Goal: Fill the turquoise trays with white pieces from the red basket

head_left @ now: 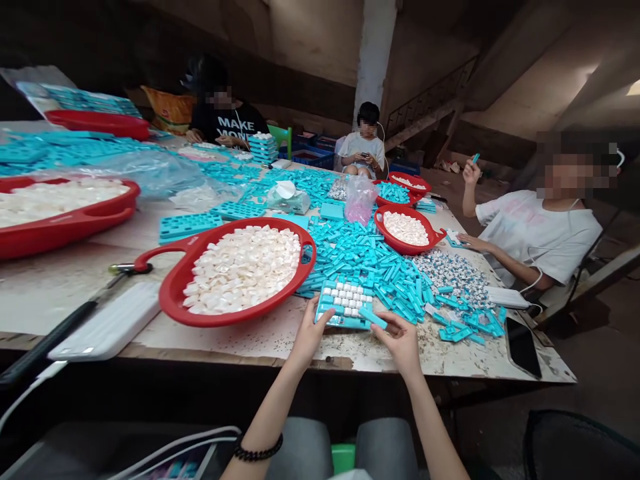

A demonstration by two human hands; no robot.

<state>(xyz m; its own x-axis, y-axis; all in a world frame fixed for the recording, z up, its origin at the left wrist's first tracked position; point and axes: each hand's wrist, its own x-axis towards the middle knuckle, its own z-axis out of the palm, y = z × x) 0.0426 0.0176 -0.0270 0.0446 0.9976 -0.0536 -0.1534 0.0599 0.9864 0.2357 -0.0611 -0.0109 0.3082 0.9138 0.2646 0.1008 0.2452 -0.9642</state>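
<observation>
My left hand (306,332) grips the left edge of a small blue tray (334,309) near the table's front edge, its thumb over the rim. Rows of white square pieces (350,295) sit in the tray. Between the thumb and fingers of my right hand (401,341) is a blue plastic strip (373,317), held at the tray's lower right corner. Whether the strip touches the tray I cannot tell. A loose heap of similar blue strips (367,257) lies just behind. Left of the tray stands a red basket (173,293) of white pieces.
Another red basket (90,230) is at far left, a smaller one (383,233) behind the heap. A hammer (75,323) and white power bank (107,323) lie left; a phone (523,347) lies right. Several people sit round the table; one person (535,227) at right raises a blue piece.
</observation>
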